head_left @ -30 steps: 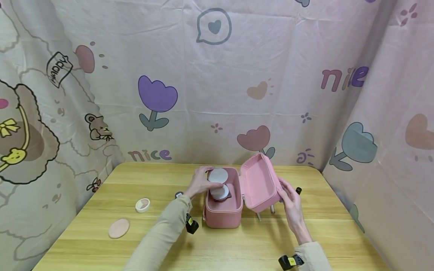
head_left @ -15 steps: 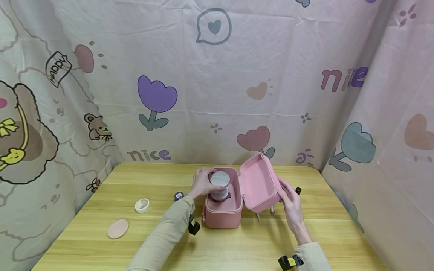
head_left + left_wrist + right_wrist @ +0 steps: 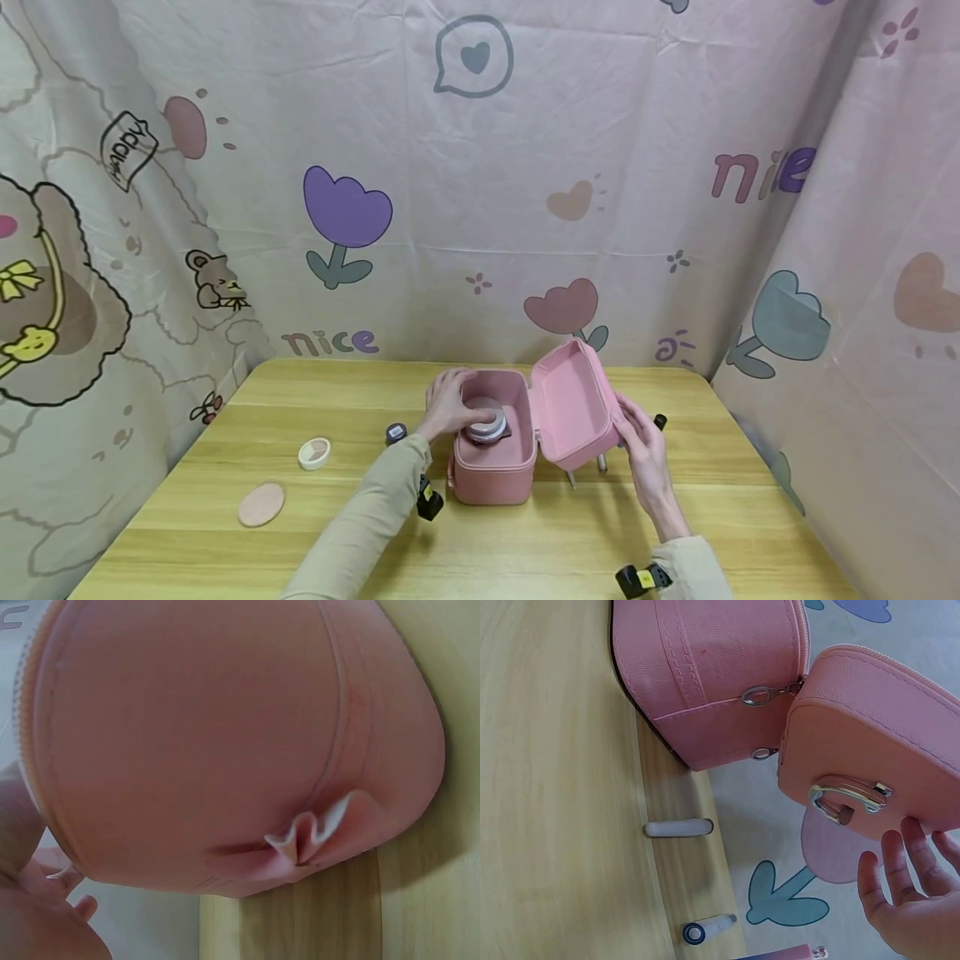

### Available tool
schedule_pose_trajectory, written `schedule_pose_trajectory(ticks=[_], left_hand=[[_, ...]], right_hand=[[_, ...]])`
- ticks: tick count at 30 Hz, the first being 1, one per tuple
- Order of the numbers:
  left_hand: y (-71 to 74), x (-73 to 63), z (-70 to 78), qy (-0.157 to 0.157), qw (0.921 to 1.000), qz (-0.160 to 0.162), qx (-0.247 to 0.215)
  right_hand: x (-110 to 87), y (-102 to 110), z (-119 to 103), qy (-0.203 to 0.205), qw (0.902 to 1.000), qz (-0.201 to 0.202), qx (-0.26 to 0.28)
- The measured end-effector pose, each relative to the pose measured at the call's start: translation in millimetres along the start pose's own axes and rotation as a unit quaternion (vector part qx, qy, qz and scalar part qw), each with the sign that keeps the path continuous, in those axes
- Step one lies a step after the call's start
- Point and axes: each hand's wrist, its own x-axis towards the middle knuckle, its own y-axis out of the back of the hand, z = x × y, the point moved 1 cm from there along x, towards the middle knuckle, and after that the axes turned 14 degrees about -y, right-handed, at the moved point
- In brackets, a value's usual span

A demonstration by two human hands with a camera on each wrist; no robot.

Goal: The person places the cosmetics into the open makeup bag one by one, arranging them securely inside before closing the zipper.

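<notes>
A pink zippered vanity case (image 3: 495, 487) stands on the table, its lid (image 3: 573, 408) swung out to the right. My left hand (image 3: 447, 406) reaches over the case's left wall. Its thumb and fingers hold a round container (image 3: 484, 406) inside, above or on another round white container (image 3: 489, 431); whether they touch is hard to tell. In the left wrist view the case wall (image 3: 195, 750) hides most of that grip. My right hand (image 3: 643, 446) supports the lid from outside, its fingertips (image 3: 911, 829) touching the lid beyond the metal-ringed handle (image 3: 847, 796).
On the wooden table (image 3: 360, 383) at left lie a round pink pad (image 3: 262, 505) and a small white palette (image 3: 314, 453). A dark-capped item (image 3: 396, 432) stands beside my left forearm. Slim tubes (image 3: 679, 828) lie behind the open lid. A patterned curtain (image 3: 465, 208) surrounds the table.
My left hand has shifted slightly right and lowered the round container toward the case's inside, over the other round container. The right hand and the lid stay in place.
</notes>
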Motion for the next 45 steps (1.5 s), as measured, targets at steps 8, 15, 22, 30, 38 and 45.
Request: schedule_pose_trajectory(ticks=[8, 15, 22, 30, 38, 45], left_hand=[[3.7, -3.0, -5.2, -0.006, 0.9993, 0.011, -0.036], [12.8, -14.3, -13.4, 0.032, 0.9846, 0.030, -0.169], [24.3, -26.6, -22.4, 0.060, 0.9771, 0.036, -0.201], [38.5, -43.2, -38.4, 0.062, 0.9786, 0.052, -0.189], [57.7, -58.3, -53.9, 0.067, 0.9831, 0.065, -0.158], [79.9, -73.4, -68.7, 0.079, 0.9848, 0.075, -0.135]], right_hand=[[0.3, 0, -1, -0.007, 1.0000, 0.004, -0.003], [0.9, 0, 0, -0.007, 1.0000, 0.004, 0.002], [1.1, 1, 0, -0.003, 1.0000, -0.002, 0.009], [0.7, 2, 2, -0.001, 0.9999, -0.006, 0.008], [0.8, 3, 3, -0.001, 0.9999, -0.008, 0.007], [1.1, 2, 4, -0.001, 0.9999, -0.005, 0.010]])
